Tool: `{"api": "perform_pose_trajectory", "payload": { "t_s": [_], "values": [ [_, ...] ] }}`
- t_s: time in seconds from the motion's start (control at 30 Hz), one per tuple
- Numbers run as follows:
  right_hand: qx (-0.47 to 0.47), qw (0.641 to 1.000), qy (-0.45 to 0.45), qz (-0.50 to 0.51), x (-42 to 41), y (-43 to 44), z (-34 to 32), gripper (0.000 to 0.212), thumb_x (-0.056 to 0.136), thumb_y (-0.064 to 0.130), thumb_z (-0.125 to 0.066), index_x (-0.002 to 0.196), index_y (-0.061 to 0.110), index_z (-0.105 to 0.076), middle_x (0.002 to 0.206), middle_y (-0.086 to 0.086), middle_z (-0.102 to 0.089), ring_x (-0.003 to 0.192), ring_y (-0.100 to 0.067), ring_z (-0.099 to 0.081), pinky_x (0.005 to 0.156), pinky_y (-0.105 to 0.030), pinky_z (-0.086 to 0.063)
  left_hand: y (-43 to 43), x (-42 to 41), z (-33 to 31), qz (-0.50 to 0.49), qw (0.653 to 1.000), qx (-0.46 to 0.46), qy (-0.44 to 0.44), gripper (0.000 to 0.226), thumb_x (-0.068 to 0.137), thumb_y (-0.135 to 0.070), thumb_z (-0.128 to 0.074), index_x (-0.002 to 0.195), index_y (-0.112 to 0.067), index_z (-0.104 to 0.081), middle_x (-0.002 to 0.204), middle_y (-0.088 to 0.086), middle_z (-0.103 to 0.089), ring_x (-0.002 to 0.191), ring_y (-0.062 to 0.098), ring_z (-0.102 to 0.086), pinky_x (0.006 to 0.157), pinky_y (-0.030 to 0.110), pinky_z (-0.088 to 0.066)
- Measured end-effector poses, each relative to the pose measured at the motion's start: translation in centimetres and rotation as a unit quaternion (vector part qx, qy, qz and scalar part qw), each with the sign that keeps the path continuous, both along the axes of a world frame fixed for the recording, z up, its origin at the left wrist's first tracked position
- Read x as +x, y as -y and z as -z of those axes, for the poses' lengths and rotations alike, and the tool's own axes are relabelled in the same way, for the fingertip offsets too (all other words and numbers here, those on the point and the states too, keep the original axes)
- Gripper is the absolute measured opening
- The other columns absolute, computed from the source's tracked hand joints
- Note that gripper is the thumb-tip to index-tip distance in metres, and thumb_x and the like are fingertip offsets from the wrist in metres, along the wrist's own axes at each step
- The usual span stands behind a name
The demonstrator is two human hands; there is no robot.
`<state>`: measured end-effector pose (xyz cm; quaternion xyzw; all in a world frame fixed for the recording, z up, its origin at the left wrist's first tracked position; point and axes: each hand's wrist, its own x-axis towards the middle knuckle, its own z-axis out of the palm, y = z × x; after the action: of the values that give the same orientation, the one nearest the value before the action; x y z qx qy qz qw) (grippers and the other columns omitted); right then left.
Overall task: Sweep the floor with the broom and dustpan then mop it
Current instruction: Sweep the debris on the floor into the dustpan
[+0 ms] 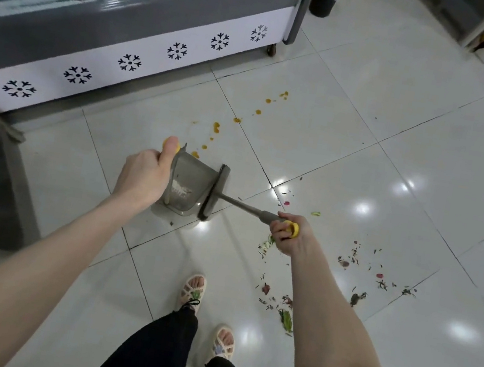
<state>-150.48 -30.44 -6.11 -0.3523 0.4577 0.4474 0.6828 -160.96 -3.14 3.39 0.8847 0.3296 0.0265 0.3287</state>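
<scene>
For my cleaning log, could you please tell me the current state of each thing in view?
dustpan: gripped by left hand, whitish bits inside.
broom: gripped by right hand, head against the dustpan's mouth.
plant scraps: scattered on the floor, unswept.
orange drops: on the floor, unmopped.

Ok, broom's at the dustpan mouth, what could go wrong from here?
1. The orange drops sit right beside the dustpan. Dragging the broom through them would likely smear them, so leave them for mopping.
2. Scraps lie close to the right foot, and a step could tread them about.
</scene>
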Motion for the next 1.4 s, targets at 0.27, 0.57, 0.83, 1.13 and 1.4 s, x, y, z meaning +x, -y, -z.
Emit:
{"api": "perform_pose_trajectory", "payload": {
  "t_s": [0.27,0.57,0.83,1.13,1.4],
  "values": [
    [-0.058,0.992,-0.022,0.111,2.1,4.1,-1.3,0.008,0.095,0.012,-0.045,0.092,0.004,-0.046,0.062,0.001,-0.037,0.024,-0.007,-0.036,0.024,-0.011,-0.022,0.3,5.3,1.4,0.055,0.998,-0.018,-0.01,0.067,0.094,-0.062,-0.022,0.061,-0.012,-0.051,0.081,0.019,-0.064,0.083,0.035,-0.056,0.068,0.033,-0.036],
    [-0.139,0.974,-0.032,0.174,0.0,10.9,-3.6,0.015,0.095,0.012,-0.047,0.081,0.007,-0.047,0.043,-0.002,-0.041,0.023,-0.007,-0.036,0.022,-0.012,-0.021,2.8,9.0,1.6,0.118,0.992,-0.045,-0.007,0.067,0.096,-0.058,-0.026,0.07,-0.003,-0.055,0.081,0.02,-0.059,0.088,0.037,-0.054,0.072,0.035,-0.036],
    [-0.143,0.973,0.002,0.18,0.1,10.2,-5.0,0.012,0.094,0.008,-0.046,0.083,0.009,-0.042,0.054,0.0,-0.039,0.025,-0.007,-0.038,0.023,-0.011,-0.023,4.2,10.5,0.9,0.155,0.985,-0.069,-0.009,0.068,0.098,-0.054,-0.024,0.061,-0.001,-0.046,0.057,0.006,-0.043,0.072,0.031,-0.043,0.065,0.031,-0.03],
    [-0.102,0.975,0.031,0.194,2.0,7.5,-6.3,0.007,0.095,0.01,-0.047,0.091,0.004,-0.046,0.057,0.001,-0.037,0.025,-0.007,-0.037,0.022,-0.012,-0.023,2.6,13.1,-0.4,0.166,0.985,-0.055,0.003,0.069,0.097,-0.057,-0.02,0.06,-0.006,-0.047,0.059,0.007,-0.046,0.075,0.031,-0.046,0.069,0.032,-0.033],
    [-0.02,0.973,0.047,0.225,6.8,4.7,-2.6,0.011,0.096,0.012,-0.043,0.106,0.016,-0.041,0.045,0.001,-0.038,0.025,-0.007,-0.037,0.021,-0.015,-0.023,1.5,16.9,-1.2,0.145,0.989,-0.023,0.025,0.08,0.097,-0.059,-0.019,0.08,0.005,-0.063,0.075,0.015,-0.061,0.08,0.032,-0.051,0.07,0.032,-0.034]
  ]
}}
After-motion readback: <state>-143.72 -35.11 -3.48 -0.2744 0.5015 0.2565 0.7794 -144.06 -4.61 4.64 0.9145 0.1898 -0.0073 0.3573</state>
